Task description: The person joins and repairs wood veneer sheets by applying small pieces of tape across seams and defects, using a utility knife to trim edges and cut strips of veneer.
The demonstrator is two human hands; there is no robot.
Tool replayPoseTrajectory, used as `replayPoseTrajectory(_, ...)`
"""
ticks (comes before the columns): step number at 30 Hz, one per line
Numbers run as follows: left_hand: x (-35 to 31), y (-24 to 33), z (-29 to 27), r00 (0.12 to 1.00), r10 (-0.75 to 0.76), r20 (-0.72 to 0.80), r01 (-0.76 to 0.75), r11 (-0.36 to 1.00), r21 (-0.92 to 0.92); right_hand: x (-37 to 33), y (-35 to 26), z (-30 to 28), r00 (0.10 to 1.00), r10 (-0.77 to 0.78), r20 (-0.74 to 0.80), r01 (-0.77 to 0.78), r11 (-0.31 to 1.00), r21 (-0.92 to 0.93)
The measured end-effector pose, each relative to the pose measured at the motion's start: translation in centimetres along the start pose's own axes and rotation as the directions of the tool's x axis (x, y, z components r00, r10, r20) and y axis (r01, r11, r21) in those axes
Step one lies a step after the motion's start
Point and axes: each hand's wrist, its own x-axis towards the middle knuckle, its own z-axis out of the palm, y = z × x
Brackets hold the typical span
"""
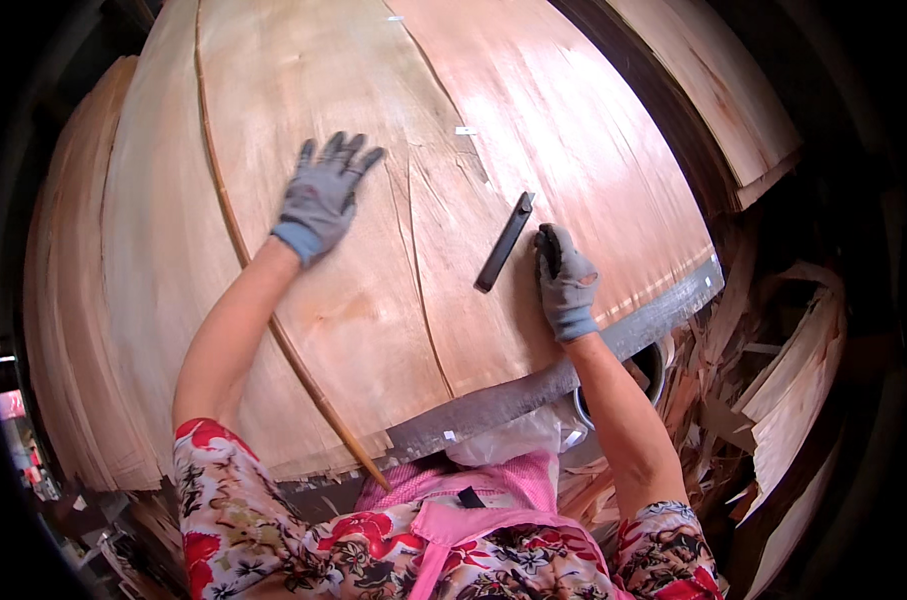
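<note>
A grey work glove with a light blue cuff covers each hand. My left hand (320, 195) lies flat, fingers spread, on a large pale wood veneer sheet (313, 90). My right hand (567, 285) has its fingers curled in, near the sheet's right side; what they hold, if anything, is hidden. Just left of it lies a black utility knife (503, 243), its blade tip pointing away from me and apart from the hand. A pinker veneer sheet (573, 130) meets the pale one along an uneven seam, with a small white tape piece (464, 131) across it.
A long thin wooden stick (313, 385) runs lengthwise over the veneer, under my left forearm. The grey table edge (493, 408) shows in front of me. More veneer sheets (713, 90) are stacked at the far right; torn veneer scraps (793, 390) hang and lie at the near right.
</note>
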Motion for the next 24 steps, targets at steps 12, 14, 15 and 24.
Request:
replayPoseTrajectory(12,0.2,-0.5,1.3,0.948,0.16,-0.274,-0.155,0.987,0.039,0.0,0.3,0.0,0.999,-0.045,-0.025,0.046,0.997,0.063)
replayPoseTrajectory(14,0.1,-0.2,1.4,0.956,0.1,-0.275,-0.109,0.994,-0.019,0.1,0.2,-0.1,0.999,-0.041,-0.004,0.041,0.999,0.033)
replayPoseTrajectory(15,-0.1,-0.1,1.5,0.969,0.056,-0.24,-0.083,0.991,-0.105,0.2,0.1,0.0,0.999,-0.053,-0.012,0.054,0.998,0.039)
replayPoseTrajectory(24,0.2,2.8,2.6,0.956,-0.107,-0.273,0.027,0.959,-0.281,0.1,-0.1,-0.3,0.999,-0.04,-0.008,0.041,0.998,0.051)
